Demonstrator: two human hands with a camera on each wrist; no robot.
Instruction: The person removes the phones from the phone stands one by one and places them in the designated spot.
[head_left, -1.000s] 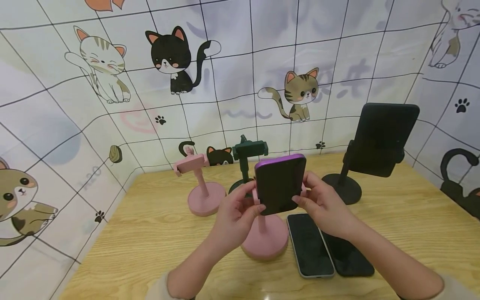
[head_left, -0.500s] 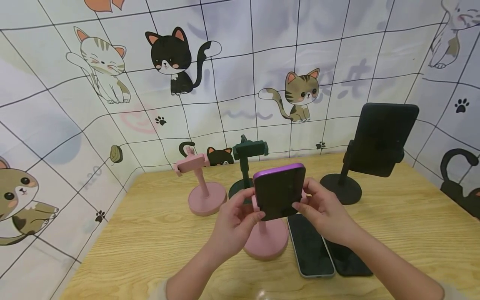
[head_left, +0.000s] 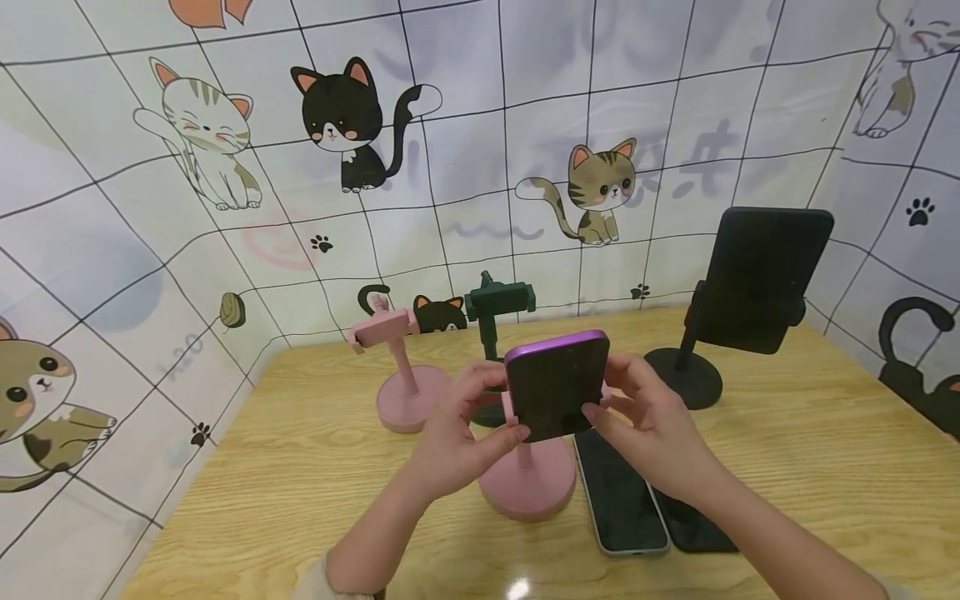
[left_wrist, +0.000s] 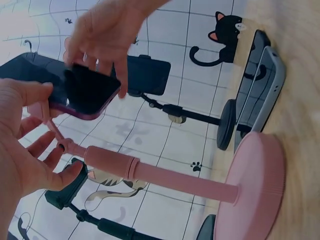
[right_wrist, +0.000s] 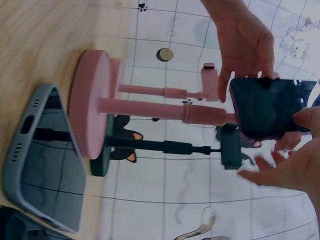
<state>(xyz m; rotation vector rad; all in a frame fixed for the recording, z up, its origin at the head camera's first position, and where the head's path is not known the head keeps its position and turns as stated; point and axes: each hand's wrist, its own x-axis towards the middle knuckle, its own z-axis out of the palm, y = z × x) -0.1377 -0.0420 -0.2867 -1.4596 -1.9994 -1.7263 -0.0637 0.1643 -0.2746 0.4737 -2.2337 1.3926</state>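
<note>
Purple phone [head_left: 557, 385] at frame centre, sitting on pink stand [head_left: 528, 479]. Left hand [head_left: 457, 433] pinches its left edge, right hand [head_left: 648, 421] grips its right edge. Two phones [head_left: 621, 492] lie flat lower right; black stand [head_left: 684, 377] behind.

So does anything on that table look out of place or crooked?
Nothing is damaged or spilled. Only the purple-edged phone sits slightly tilted on the near pink stand, with the left hand and right hand at its sides.
</note>
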